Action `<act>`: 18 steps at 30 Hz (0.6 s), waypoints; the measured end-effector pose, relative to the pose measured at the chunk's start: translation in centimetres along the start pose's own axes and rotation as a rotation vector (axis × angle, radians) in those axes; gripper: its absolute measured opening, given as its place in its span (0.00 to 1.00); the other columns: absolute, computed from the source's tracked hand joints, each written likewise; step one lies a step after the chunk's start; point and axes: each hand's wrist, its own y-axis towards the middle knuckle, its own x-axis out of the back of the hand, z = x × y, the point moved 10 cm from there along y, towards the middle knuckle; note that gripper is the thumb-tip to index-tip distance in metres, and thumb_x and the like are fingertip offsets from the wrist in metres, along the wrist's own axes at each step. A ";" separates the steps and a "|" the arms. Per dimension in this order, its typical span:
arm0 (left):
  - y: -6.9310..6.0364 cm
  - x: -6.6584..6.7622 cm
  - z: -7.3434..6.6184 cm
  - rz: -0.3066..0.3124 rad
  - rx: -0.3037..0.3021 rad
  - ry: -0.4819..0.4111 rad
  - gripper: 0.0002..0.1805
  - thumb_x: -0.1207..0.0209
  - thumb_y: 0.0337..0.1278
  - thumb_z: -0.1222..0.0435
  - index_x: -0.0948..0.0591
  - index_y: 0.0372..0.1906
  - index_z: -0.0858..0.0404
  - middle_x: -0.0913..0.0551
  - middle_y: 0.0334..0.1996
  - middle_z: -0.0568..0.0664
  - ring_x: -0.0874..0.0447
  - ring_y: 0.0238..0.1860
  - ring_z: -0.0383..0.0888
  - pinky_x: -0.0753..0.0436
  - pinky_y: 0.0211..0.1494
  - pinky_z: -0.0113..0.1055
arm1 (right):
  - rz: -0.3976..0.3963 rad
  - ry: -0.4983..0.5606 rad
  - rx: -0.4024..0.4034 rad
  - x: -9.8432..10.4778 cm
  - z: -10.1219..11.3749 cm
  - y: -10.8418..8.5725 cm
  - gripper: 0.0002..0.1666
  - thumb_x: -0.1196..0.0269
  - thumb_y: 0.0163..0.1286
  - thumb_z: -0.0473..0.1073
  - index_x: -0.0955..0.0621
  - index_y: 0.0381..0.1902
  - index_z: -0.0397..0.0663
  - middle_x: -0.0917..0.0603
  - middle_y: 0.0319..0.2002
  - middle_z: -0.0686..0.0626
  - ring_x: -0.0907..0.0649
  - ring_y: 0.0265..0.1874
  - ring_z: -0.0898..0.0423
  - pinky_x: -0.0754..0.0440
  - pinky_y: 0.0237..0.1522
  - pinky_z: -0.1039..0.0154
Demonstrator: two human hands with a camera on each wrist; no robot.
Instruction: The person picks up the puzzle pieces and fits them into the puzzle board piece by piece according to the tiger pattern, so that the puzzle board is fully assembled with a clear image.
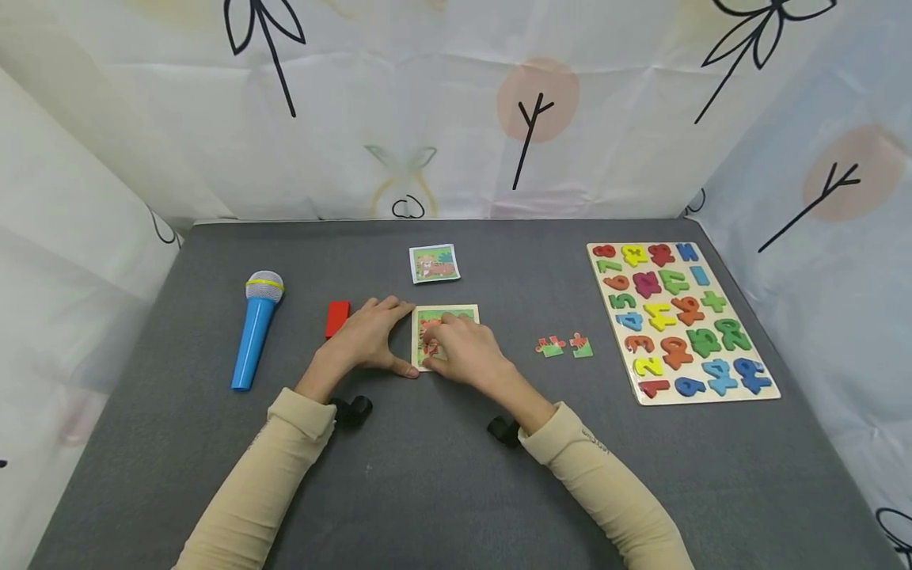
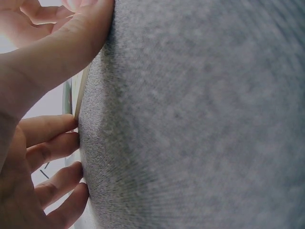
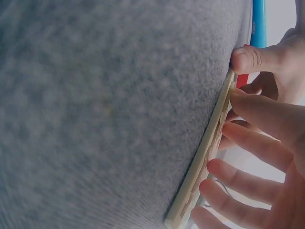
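A small square jigsaw board (image 1: 445,309) with a pale wooden frame lies flat in front of me, its green and red picture partly covered. My left hand (image 1: 363,336) spreads along the board's left edge, thumb by the near corner and index finger by the far one. Over the board is my right hand (image 1: 466,352), with its thumb on the frame (image 3: 217,119) and fingertips touching the picture area. No piece shows between those fingers. Two loose jigsaw pieces, a wider one (image 1: 551,347) and a smaller one (image 1: 581,346), lie to the right.
Beyond the board lies a picture card (image 1: 435,263). A red block (image 1: 337,318) sits just left of the left hand, and a blue toy microphone (image 1: 256,332) lies farther left. On the right is a board of colourful numbers and letters (image 1: 684,324). Fabric walls surround the grey table (image 1: 427,491).
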 end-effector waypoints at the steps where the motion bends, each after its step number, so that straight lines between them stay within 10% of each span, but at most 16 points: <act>1: 0.0 0.0 0.0 0.000 0.000 -0.001 0.62 0.19 0.33 0.40 0.32 0.76 0.63 0.26 0.69 0.58 0.28 0.63 0.59 0.23 0.67 0.54 | 0.000 -0.001 -0.005 0.0 0.0 0.0 0.17 0.27 0.65 0.53 0.11 0.50 0.56 0.14 0.47 0.49 0.15 0.45 0.49 0.13 0.42 0.49; 18: 0.0 0.0 -0.1 -0.004 0.004 0.003 0.62 0.19 0.32 0.40 0.31 0.75 0.63 0.25 0.68 0.58 0.27 0.62 0.58 0.23 0.67 0.54 | 0.002 0.004 -0.023 0.0 -0.2 0.0 0.14 0.27 0.65 0.51 0.11 0.48 0.57 0.15 0.45 0.48 0.15 0.43 0.48 0.13 0.40 0.47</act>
